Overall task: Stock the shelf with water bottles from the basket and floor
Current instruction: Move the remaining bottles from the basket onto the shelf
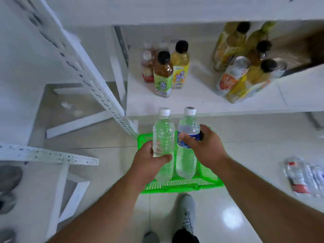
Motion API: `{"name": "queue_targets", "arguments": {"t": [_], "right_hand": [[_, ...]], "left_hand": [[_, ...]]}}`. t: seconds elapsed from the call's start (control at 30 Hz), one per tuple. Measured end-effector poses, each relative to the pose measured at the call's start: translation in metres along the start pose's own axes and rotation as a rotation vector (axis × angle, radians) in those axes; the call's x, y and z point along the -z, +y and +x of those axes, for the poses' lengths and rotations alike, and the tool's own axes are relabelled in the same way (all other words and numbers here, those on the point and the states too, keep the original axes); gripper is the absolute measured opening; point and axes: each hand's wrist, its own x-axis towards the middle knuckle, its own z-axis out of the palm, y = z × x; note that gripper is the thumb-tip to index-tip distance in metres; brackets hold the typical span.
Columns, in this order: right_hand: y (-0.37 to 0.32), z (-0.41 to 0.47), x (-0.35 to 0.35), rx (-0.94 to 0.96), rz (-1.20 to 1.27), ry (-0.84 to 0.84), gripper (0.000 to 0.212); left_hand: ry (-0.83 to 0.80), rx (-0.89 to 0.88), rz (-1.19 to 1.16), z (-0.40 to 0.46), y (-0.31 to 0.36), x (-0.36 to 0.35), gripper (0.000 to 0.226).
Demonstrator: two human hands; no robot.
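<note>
I have a bottle in each hand, lifted above the green slatted plastic basket (pixel 184 185) on the floor. My left hand (pixel 149 162) grips the clear unlabelled water bottle (pixel 163 137), fingers wrapped round its lower body; my right hand (pixel 205 146) grips the clear blue-labelled water bottle (pixel 188 128) at the label. This looks like the carry step: next, I judge, both must go forward onto the white shelf board (pixel 201 100), upright, ahead of the tea bottles (pixel 163 74). A wrapped pack of bottles (pixel 305 176) lies on the floor to my right.

A shop: white metal shelving (pixel 201 95) stocked with bottled drinks (pixel 162 74), green basket (pixel 184 185) on tiled floor.
</note>
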Motion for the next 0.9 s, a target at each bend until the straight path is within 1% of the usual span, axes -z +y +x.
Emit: {"name": "queue_targets", "arguments": {"t": [0.1, 0.17, 0.33, 0.43, 0.5, 0.7, 0.9], "right_hand": [[-0.078, -0.051, 0.050, 0.080, 0.025, 0.024, 0.021], [-0.130, -0.088, 0.085, 0.131, 0.028, 0.046, 0.022], [-0.226, -0.168, 0.154, 0.214, 0.049, 0.109, 0.034], [-0.271, -0.213, 0.188, 0.277, 0.044, 0.154, 0.030], [-0.292, -0.238, 0.206, 0.315, 0.044, 0.189, 0.025], [-0.322, -0.284, 0.247, 0.384, 0.027, 0.257, 0.028], [-0.326, -0.291, 0.282, 0.443, 0.069, 0.238, 0.024]], "left_hand": [[-0.006, -0.077, -0.009, -0.065, 0.066, 0.018, 0.040], [-0.004, -0.152, 0.008, -0.112, 0.111, 0.032, 0.042], [0.003, -0.335, 0.051, -0.207, 0.185, 0.056, 0.038], [-0.006, -0.427, 0.055, -0.259, 0.222, 0.065, 0.035], [-0.019, -0.477, 0.070, -0.286, 0.241, 0.068, 0.035], [-0.024, -0.587, 0.087, -0.339, 0.273, 0.067, 0.034], [0.004, -0.620, 0.123, -0.358, 0.292, 0.045, 0.038]]}}
